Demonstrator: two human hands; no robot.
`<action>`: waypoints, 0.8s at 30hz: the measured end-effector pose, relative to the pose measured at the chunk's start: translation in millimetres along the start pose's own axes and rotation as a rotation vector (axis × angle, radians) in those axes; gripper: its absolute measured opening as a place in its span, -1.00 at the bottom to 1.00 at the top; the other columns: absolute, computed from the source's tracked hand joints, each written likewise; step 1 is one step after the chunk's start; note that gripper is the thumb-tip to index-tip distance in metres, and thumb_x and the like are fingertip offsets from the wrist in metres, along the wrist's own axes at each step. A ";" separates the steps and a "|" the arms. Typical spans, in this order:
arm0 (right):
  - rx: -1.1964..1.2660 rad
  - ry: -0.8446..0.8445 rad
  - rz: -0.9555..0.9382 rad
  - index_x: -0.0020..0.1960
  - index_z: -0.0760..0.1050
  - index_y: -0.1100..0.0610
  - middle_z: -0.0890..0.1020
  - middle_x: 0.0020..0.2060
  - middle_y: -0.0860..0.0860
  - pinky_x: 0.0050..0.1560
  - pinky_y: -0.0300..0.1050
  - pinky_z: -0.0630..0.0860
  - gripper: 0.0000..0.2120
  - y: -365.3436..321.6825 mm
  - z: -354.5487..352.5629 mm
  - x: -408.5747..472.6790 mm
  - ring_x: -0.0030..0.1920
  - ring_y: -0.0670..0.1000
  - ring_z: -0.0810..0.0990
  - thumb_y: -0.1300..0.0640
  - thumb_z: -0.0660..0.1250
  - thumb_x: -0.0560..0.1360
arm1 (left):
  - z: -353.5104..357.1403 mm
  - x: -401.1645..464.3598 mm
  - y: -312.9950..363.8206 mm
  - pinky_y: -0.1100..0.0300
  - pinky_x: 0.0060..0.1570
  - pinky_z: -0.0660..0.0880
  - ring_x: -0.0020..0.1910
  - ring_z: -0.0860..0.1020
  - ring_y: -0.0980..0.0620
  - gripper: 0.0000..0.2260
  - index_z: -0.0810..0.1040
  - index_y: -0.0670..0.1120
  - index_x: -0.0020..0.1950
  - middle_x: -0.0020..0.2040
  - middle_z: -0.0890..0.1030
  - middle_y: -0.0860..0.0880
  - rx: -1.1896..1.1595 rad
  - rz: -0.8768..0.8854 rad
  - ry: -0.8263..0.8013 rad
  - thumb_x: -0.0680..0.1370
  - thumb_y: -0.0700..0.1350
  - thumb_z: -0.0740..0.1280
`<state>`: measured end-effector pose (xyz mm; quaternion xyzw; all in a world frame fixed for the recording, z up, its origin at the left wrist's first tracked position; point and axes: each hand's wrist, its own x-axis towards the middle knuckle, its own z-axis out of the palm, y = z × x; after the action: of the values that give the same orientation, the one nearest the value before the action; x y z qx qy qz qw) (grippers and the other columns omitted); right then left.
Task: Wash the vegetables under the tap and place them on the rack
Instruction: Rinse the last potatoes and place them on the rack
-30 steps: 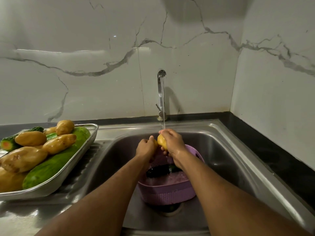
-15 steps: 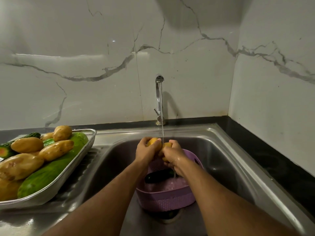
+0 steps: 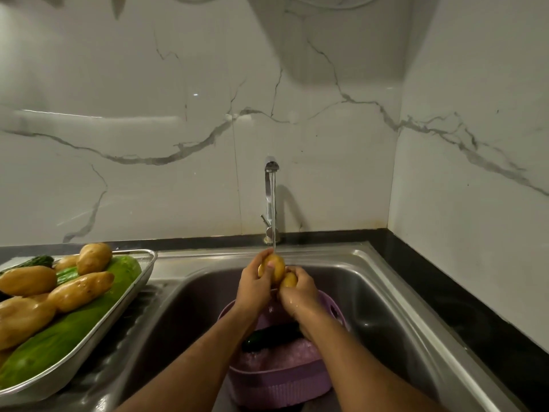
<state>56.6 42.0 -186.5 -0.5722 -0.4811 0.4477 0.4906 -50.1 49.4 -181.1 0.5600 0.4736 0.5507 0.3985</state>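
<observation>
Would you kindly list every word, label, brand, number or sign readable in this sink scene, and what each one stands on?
None: no readable text shows anywhere.
The tap, the purple basket, the steel rack and the marble wall carry no visible lettering, label or number.

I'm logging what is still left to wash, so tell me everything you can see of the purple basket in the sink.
The purple basket is a round tub of what looks like plastic, with a ribbed outer wall and a perforated inside. It stands upright in the steel sink, seemingly over the drain, directly below the two hands. A slot-like opening shows in its far right rim. Inside lies one dark, elongated vegetable, and water seems to pool on the bottom. Both forearms cross above it; contact cannot be told.
</observation>
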 end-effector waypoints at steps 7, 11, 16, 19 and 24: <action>0.203 -0.004 -0.003 0.58 0.26 -0.03 0.61 0.00 0.11 -0.15 -0.08 0.57 -0.38 -2.5 4.4 3.5 -0.09 0.05 0.58 0.31 0.20 0.56 | -7.5 -1.1 -7.9 -0.06 -0.10 0.59 -0.03 0.55 -0.14 -0.88 0.28 -0.04 0.26 0.00 0.47 -0.14 0.073 -0.271 0.156 0.72 -0.11 0.09; 0.305 -0.034 0.071 0.53 0.31 -0.05 0.60 0.08 0.14 -0.28 -0.12 0.51 -0.50 -3.6 10.0 5.1 -0.03 0.12 0.63 0.17 0.28 0.62 | -9.0 -1.8 -15.6 -0.02 -0.25 0.57 -0.16 0.59 -0.15 -0.81 0.48 -0.20 0.17 -0.10 0.60 -0.20 0.063 -0.441 0.030 0.64 -0.24 0.12; 0.310 -0.107 0.057 0.29 0.52 -0.01 0.54 -0.22 0.13 -0.37 -0.21 0.38 -0.77 -8.8 17.6 1.4 -0.38 -0.08 0.43 -0.01 0.28 0.66 | -5.0 -9.7 -11.9 0.20 -0.51 0.43 -0.53 0.45 0.05 -0.75 0.45 -0.12 -0.13 -0.45 0.46 -0.04 -0.158 -0.496 -0.111 0.70 -0.18 0.10; 0.303 -0.075 0.029 0.21 0.55 -0.01 0.54 -0.27 0.09 -0.49 -0.28 0.37 -0.74 -13.4 18.6 0.0 -0.50 -0.13 0.40 -0.13 0.32 0.63 | -5.6 -8.7 -12.5 0.17 -0.49 0.46 -0.51 0.45 0.05 -0.69 0.47 -0.13 -0.14 -0.43 0.45 -0.05 -0.256 -0.521 -0.133 0.73 -0.12 0.07; 0.274 0.069 0.092 0.05 0.61 0.15 0.62 -0.33 0.12 -0.56 -0.26 0.37 -0.48 -15.2 12.8 3.0 -0.53 -0.08 0.45 -0.33 0.30 0.57 | -4.5 -14.8 -8.4 0.17 -0.41 0.51 -0.41 0.55 0.04 -0.79 0.52 -0.15 0.10 -0.29 0.57 -0.10 -0.191 -0.445 -0.149 0.74 -0.15 0.11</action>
<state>42.6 47.4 -173.1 -0.5365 -0.3716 0.5113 0.5592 -54.6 36.7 -192.5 0.4408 0.5004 0.4489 0.5948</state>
